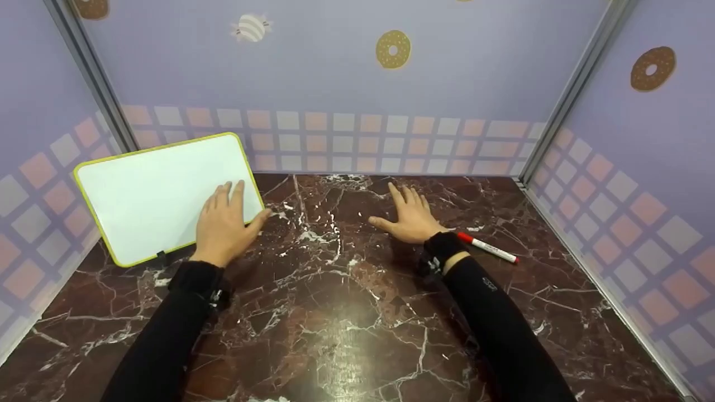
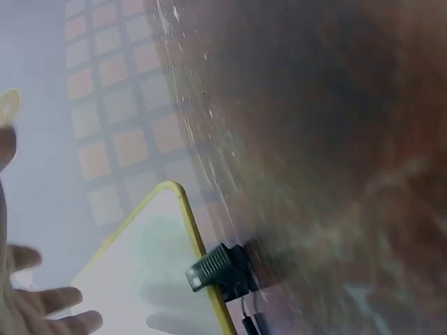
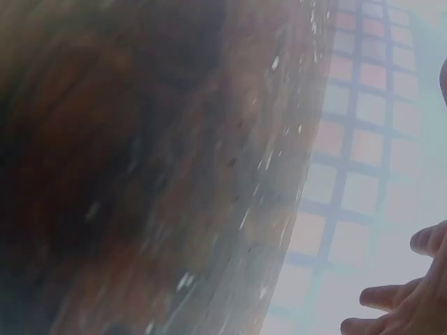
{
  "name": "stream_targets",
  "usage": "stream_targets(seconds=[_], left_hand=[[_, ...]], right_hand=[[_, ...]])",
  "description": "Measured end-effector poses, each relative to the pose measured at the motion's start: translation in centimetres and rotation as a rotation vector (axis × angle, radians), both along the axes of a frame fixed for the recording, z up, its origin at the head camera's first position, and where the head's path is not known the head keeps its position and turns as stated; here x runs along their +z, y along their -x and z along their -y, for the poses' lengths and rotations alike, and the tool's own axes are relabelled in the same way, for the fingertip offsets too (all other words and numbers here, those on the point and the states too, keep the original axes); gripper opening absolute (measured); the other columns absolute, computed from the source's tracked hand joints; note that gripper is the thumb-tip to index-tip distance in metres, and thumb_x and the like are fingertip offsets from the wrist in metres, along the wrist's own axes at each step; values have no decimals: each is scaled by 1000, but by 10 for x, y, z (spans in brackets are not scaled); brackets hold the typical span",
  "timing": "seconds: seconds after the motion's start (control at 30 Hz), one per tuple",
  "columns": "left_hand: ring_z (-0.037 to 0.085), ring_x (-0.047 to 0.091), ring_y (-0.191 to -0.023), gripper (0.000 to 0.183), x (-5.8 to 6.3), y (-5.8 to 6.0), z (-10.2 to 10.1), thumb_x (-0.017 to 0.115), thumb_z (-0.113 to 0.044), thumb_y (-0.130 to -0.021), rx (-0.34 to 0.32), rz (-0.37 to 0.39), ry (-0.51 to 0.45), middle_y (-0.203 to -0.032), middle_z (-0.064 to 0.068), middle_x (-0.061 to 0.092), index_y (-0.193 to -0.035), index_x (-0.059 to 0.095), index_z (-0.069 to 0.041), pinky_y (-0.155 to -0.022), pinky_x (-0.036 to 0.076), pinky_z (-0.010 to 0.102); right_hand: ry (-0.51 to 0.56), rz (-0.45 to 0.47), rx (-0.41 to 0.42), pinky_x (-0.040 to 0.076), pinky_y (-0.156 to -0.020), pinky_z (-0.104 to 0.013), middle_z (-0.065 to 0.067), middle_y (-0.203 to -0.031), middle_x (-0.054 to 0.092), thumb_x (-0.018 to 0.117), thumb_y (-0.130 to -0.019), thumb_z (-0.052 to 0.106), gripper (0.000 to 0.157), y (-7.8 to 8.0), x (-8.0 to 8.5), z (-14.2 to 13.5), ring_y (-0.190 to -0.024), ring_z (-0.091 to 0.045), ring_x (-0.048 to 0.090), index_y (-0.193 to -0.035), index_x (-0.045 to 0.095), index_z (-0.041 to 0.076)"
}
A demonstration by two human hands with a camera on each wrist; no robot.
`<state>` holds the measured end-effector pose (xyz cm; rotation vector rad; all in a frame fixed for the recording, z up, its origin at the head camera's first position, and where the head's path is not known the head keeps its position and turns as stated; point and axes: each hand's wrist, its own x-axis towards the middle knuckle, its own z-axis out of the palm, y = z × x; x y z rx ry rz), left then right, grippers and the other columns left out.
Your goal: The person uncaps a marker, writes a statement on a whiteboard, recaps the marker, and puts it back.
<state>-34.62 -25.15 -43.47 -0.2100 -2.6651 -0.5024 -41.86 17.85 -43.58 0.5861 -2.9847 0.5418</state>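
Observation:
My left hand (image 1: 223, 226) has its fingers extended and overlaps the lower right part of a whiteboard (image 1: 151, 195) in the head view. The board has a yellow frame and leans back near the left corner; a black clip (image 2: 216, 269) sits on its lower edge. Over the middle right of the table, my right hand (image 1: 413, 215) is spread with thumb out, holding nothing. Just beyond the right wrist lies a white marker (image 1: 491, 248) with a red cap. In the right wrist view only the fingers (image 3: 380, 296) show, straight and apart.
A dark red marble-patterned table (image 1: 335, 290) spans the space. Purple walls with a pink and white checked band (image 1: 368, 142) enclose the back and both sides. Metal corner posts (image 1: 575, 89) stand at the back left and back right.

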Motion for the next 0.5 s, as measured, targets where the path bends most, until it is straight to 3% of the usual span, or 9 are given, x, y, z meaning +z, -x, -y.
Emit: stream_targets(seconds=[0.2, 0.33, 0.5], left_hand=[[56, 34, -157, 90, 3, -4, 19, 59, -56, -112, 1, -98, -7, -165, 40, 38, -165, 35, 13, -133, 25, 66], [57, 31, -158, 92, 6, -9, 34, 56, -58, -113, 13, -92, 1, -167, 41, 36, -165, 33, 14, -134, 20, 67], [58, 33, -156, 89, 8, -18, 56, 58, -55, -112, 46, -157, 7, -163, 43, 39, -162, 35, 15, -135, 14, 67]], right_hand=[[68, -2, 34, 4, -137, -62, -29, -178, 24, 53, -105, 79, 110, 5, 5, 24, -168, -46, 19, -180, 11, 11], [99, 4, 54, 11, -137, -63, -28, -178, 28, 52, -108, 75, 104, 9, 9, 43, -166, -44, 24, -180, 12, 12], [117, 23, 81, 18, -136, -63, -28, -179, 25, 53, -106, 78, 107, 10, 9, 68, -165, -47, 26, -180, 11, 14]])
